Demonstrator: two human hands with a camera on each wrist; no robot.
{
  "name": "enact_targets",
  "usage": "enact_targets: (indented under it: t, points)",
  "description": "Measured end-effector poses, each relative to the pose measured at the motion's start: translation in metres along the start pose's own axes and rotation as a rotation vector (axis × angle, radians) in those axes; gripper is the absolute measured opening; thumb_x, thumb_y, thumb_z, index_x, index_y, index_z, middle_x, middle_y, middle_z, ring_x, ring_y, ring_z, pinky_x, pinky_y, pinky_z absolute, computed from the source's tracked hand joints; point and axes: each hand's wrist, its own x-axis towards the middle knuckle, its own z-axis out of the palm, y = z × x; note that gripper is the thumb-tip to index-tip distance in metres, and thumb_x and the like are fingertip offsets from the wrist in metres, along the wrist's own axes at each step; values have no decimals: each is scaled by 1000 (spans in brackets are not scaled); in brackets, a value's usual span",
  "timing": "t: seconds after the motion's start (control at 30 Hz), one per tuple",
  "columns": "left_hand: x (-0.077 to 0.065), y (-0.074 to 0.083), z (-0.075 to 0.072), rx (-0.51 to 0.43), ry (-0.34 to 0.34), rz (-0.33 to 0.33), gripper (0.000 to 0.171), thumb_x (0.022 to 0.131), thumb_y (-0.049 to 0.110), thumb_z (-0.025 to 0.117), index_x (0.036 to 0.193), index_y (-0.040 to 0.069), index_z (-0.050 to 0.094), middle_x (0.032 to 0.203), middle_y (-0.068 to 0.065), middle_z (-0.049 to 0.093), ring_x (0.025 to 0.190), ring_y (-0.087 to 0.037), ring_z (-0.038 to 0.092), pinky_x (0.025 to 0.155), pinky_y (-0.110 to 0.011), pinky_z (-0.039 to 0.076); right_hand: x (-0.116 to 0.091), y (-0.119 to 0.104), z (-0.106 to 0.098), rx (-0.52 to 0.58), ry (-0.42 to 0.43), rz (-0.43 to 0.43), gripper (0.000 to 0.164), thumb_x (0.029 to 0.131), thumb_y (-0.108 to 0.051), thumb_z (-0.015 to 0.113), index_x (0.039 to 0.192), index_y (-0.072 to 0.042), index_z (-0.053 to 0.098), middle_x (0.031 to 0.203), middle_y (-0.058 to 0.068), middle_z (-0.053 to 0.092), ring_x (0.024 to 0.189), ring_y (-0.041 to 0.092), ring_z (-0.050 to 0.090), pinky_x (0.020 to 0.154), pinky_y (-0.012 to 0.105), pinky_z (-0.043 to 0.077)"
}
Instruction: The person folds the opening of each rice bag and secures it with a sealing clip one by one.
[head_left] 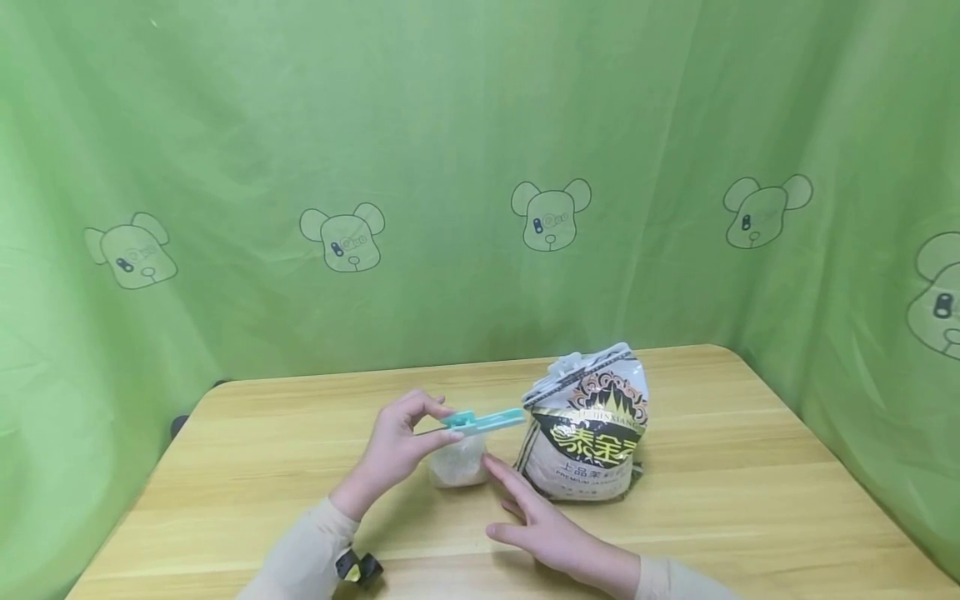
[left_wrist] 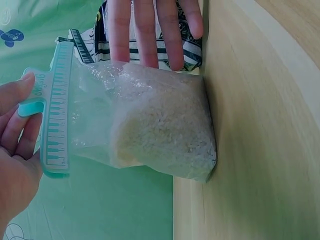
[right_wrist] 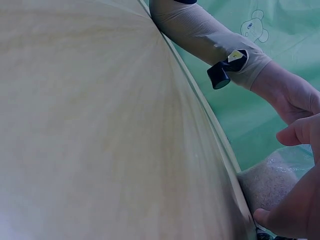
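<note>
A small clear plastic bag of rice (head_left: 459, 464) stands on the table, its top gathered in a teal sealing clip (head_left: 491, 421). My left hand (head_left: 397, 442) pinches the clip's handle between thumb and fingers, as the left wrist view also shows. The lower part of the bag, full of white grains (left_wrist: 165, 120), rests on the tabletop. Beside the bag on the right is my right hand (head_left: 543, 529), its fingers extended and the fingertips close against the bag's side. Whether they press on it I cannot tell.
Just right of the small bag stands a large printed rice bag (head_left: 592, 454), its folded top held by a pale clip (head_left: 566, 364). The wooden table (head_left: 300, 442) ends at a green curtain (head_left: 450, 283) with bear-head outlines. A small black device (head_left: 360, 568) sits on the left wrist.
</note>
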Motion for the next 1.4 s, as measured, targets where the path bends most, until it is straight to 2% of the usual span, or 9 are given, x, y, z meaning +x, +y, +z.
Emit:
enact_targets:
  t: [0.23,0.43,0.63,0.77,0.93,1.1,1.4]
  points:
    - [0,-2,0,1,-3,-24,25,77,6,79,98,2,67,100,-12,66,115,-31,62,109,-39,45,0,-1,-1,9,-9,6,79,94,-18,60,156,-8,11,163,21,3,148,42,14,116,53,19]
    - [1,-4,-1,-20,-19,-107,31,78,11,79,105,3,66,108,-11,65,108,-24,64,111,-38,42,-1,-1,-1,16,-2,10,80,93,-18,61,156,-8,13,163,22,3,148,43,13,115,53,20]
    - [2,-5,-6,7,-32,-174,33,79,14,79,108,7,64,114,-9,67,112,-25,62,112,-45,41,-1,-2,-2,40,11,24,80,92,-18,62,156,-9,15,163,22,4,148,44,14,116,55,21]
    - [3,-4,-9,23,-53,-182,34,80,16,79,110,8,64,114,-9,67,113,-27,61,110,-47,43,-1,-4,-3,75,15,34,78,92,-18,62,155,-8,16,163,22,6,147,45,14,116,56,22]
    - [5,-3,-14,47,-69,-145,36,81,17,78,114,10,64,113,-9,68,109,-26,62,107,-48,45,-1,-4,-5,70,21,18,76,93,-17,61,154,-6,19,162,22,9,147,45,16,116,55,24]
    - [7,-2,-24,69,-42,-139,37,81,17,78,114,10,64,111,-9,69,107,-25,63,105,-47,47,-1,-7,-7,55,43,15,73,92,-17,62,153,-6,23,161,22,13,145,47,21,115,54,27]
    - [6,5,-41,65,4,-158,27,83,15,76,107,8,67,108,-11,69,104,-23,65,100,-50,50,-4,-10,-8,43,39,11,71,94,-18,61,153,-9,24,160,23,18,142,49,27,113,52,31]
